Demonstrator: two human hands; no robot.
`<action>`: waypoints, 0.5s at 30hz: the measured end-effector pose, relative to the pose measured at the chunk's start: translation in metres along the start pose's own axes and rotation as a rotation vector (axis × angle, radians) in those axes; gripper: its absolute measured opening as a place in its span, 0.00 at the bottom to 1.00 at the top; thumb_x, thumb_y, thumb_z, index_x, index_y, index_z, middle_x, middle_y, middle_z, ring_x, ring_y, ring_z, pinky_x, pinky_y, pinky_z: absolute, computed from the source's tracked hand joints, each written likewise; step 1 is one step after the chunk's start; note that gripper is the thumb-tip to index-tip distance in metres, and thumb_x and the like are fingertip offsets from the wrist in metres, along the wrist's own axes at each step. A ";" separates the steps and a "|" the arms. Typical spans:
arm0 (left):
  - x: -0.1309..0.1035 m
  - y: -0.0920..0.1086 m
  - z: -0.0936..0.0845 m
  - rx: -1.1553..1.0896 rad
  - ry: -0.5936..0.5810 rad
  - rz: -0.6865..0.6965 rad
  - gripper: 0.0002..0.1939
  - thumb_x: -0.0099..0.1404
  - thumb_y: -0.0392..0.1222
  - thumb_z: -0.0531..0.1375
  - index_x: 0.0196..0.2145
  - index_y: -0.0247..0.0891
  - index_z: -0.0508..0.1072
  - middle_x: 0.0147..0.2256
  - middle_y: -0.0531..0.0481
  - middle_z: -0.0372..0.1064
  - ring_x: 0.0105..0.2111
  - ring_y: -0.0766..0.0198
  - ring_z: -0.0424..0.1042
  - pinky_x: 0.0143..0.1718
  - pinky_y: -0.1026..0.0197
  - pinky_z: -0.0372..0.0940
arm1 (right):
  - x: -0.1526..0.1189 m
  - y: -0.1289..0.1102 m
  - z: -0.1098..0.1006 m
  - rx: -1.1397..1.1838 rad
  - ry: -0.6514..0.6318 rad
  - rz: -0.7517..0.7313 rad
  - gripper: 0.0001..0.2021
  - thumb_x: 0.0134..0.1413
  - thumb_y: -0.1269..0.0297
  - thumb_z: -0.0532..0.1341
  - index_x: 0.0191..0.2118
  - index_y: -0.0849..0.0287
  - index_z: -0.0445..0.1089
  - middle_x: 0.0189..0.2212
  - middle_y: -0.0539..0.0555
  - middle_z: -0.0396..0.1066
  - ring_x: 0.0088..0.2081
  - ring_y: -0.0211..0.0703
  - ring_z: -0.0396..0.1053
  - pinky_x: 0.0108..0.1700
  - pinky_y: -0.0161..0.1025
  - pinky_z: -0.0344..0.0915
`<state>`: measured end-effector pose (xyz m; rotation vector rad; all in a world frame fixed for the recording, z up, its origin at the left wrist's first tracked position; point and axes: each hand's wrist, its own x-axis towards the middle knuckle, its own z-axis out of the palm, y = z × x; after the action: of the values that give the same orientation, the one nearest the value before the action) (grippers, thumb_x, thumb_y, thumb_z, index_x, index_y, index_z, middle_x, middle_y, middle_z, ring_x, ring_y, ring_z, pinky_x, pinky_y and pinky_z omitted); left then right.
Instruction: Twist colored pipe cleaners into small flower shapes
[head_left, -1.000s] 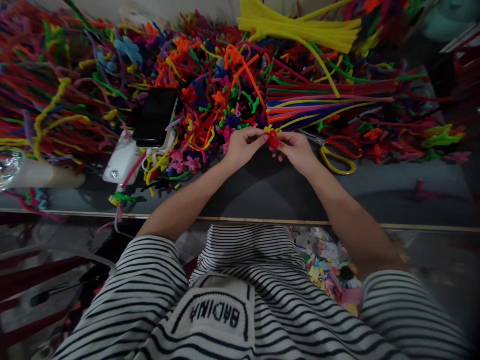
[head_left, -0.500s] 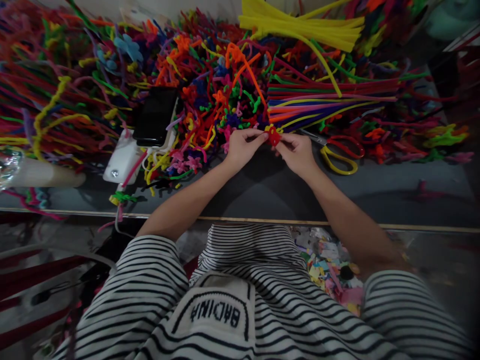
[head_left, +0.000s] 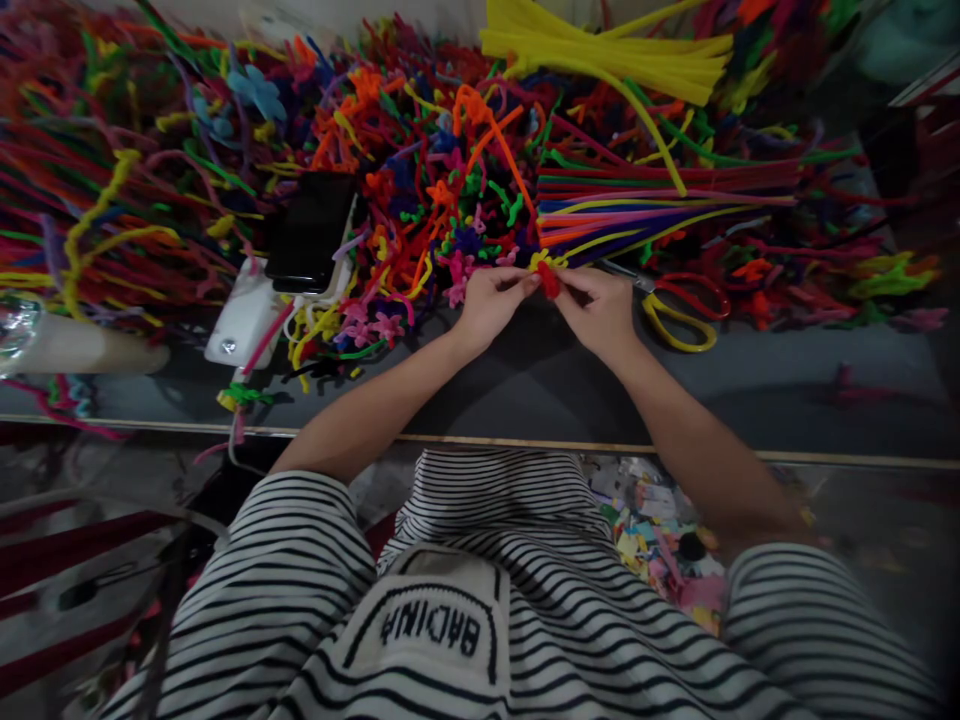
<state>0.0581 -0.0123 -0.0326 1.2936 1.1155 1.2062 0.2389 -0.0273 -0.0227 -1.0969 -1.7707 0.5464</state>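
Between my two hands is a small red pipe-cleaner piece (head_left: 549,281), bent into a compact shape. My left hand (head_left: 491,300) pinches it from the left, thumb and forefinger together. From the other side my right hand (head_left: 598,308) grips it in a pinch as well. Its exact form is partly covered by the fingertips. Just behind it lies a yellow curled pipe cleaner (head_left: 546,260); I cannot tell whether the two are joined. Scissors (head_left: 684,315) with one red and one yellow handle lie right of my right hand.
Straight multicoloured pipe cleaners (head_left: 660,200) and a yellow bundle (head_left: 607,48) lie behind my hands. A tangled heap (head_left: 390,150) covers the back. At left are a black phone (head_left: 312,235), a white box-like device (head_left: 240,315) and a pale roll (head_left: 97,342). The table's edge (head_left: 525,441) runs before me.
The red piece has turned between my fingers and now looks narrower. Both hands have shifted very slightly and keep their pinch. Other things stay in place.
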 end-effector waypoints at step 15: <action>0.000 0.003 -0.007 0.288 0.045 0.301 0.29 0.74 0.68 0.55 0.43 0.41 0.84 0.34 0.47 0.79 0.37 0.61 0.78 0.43 0.59 0.71 | 0.009 0.004 0.002 0.362 -0.068 0.340 0.22 0.56 0.41 0.71 0.28 0.57 0.77 0.23 0.50 0.74 0.23 0.36 0.69 0.22 0.35 0.64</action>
<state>0.0512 -0.0117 -0.0296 1.7085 1.1887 1.3317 0.2374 -0.0175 -0.0221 -1.1332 -1.4695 1.0769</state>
